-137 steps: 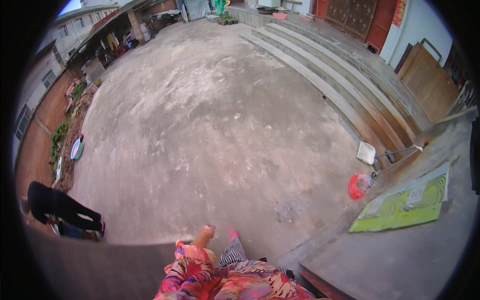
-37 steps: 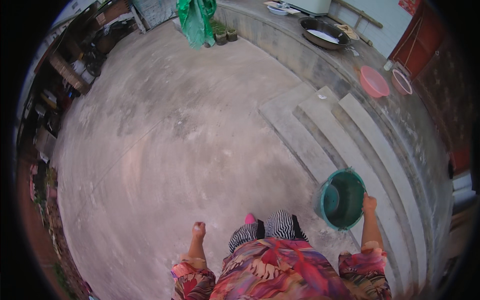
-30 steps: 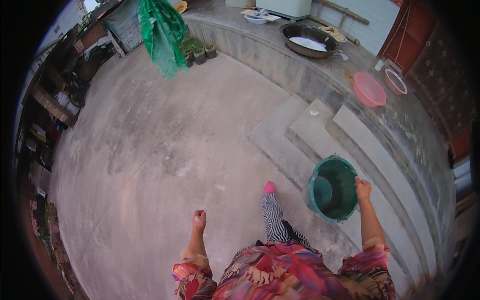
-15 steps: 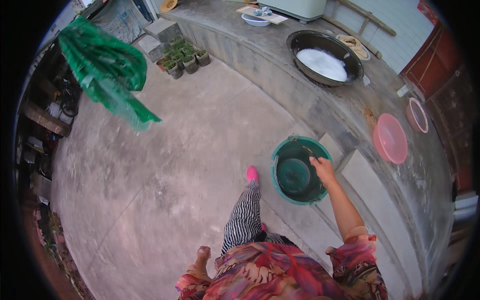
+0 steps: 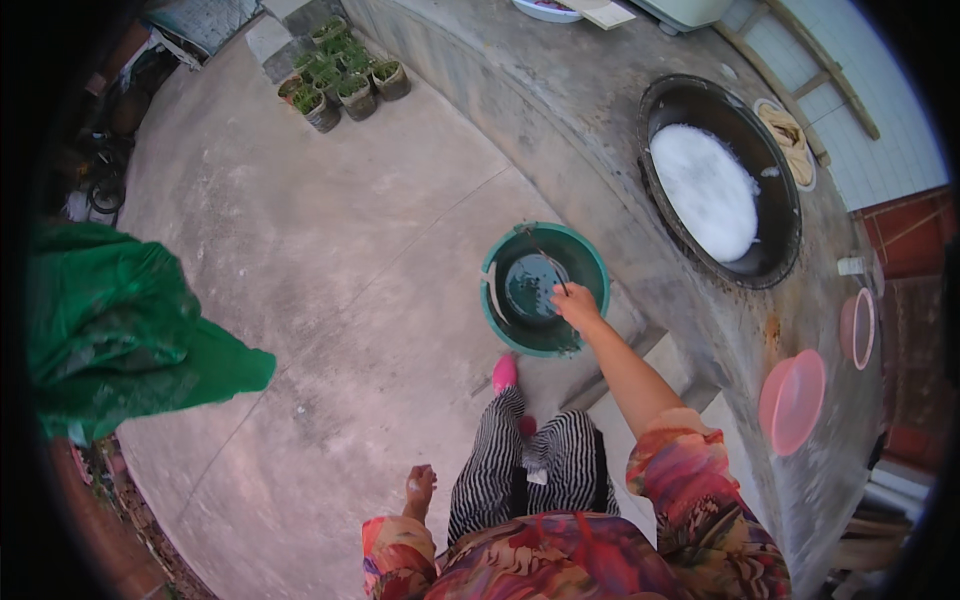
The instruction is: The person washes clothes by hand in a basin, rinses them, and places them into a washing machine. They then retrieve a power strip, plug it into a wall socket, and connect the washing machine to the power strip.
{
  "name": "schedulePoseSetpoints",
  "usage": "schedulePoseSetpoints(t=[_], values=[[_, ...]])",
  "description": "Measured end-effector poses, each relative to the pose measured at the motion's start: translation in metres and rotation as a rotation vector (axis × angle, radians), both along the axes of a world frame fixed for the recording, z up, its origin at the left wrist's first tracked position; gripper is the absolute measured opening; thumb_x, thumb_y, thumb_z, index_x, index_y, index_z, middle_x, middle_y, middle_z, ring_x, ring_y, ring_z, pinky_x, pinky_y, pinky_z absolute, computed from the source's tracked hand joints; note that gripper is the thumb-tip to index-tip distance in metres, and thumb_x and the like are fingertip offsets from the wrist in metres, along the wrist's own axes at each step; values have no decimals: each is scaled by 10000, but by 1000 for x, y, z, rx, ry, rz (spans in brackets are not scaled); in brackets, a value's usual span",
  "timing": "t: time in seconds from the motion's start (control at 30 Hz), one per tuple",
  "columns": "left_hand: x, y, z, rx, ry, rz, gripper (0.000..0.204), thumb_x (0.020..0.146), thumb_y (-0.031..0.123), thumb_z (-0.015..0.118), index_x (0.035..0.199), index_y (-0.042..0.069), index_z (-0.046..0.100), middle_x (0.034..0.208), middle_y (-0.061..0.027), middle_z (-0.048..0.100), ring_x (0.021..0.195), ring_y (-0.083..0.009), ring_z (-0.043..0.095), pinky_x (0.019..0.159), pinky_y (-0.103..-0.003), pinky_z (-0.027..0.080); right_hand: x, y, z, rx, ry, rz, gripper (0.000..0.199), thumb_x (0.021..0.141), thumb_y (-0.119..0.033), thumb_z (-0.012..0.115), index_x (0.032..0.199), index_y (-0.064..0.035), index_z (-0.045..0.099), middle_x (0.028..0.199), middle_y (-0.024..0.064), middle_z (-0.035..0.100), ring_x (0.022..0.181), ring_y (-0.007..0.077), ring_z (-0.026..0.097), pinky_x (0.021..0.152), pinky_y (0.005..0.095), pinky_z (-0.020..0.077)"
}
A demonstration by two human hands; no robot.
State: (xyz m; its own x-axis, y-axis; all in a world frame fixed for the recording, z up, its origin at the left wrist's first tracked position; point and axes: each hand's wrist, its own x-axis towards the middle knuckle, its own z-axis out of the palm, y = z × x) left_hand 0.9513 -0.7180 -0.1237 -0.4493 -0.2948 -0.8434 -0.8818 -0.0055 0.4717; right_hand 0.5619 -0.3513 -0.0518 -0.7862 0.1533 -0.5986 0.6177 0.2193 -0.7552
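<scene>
My right hand (image 5: 577, 304) grips the thin wire handle of a green bucket (image 5: 500, 265) and carries it out in front of me, over the concrete yard beside the steps. A little water lies in the bucket's bottom. My left hand (image 5: 419, 488) hangs at my side, fingers loosely curled, holding nothing. My striped trouser legs and a pink shoe (image 5: 505, 373) show below the bucket.
A raised concrete ledge (image 5: 560, 130) runs ahead, with a big black basin (image 5: 766, 262) of white foam sunk in it. Two pink bowls (image 5: 792, 400) sit on the ledge at right. Potted plants (image 5: 340, 85) stand far left, and a green cloth (image 5: 120, 340) hangs at left.
I have walked across the yard to the steps and picked up the green bucket with my right hand. The bucket has swung forward and left, closer to the ledge.
</scene>
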Motion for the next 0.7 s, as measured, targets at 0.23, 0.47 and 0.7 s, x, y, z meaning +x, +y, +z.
schedulePoseSetpoints(t=[0.23,0.47,0.7], values=[[55,47,-6,7,-214,304,266,861,195,530,1063,23,521,821,-109,602,678,-177,589,552,-305,510,-133,-18,-92,90,-95,197,269,752,-67,630,1013,-6,599,820,63,622,697,144,582,621,285,448],[53,144,9,14,-352,514,262,884,177,523,1096,25,510,861,-104,614,717,-188,605,582,-314,512,-208,-48,-215,-19,-22,215,118,715,-68,610,809,-7,573,770,95,589,690,218,559,601,362,421],[-26,219,2,3,-221,324,252,882,182,559,1070,15,562,851,-87,621,771,-155,601,627,-286,511,-215,-69,-243,-213,131,300,406,746,-84,599,1144,-16,554,1120,194,586,1029,265,575,844,326,462]])
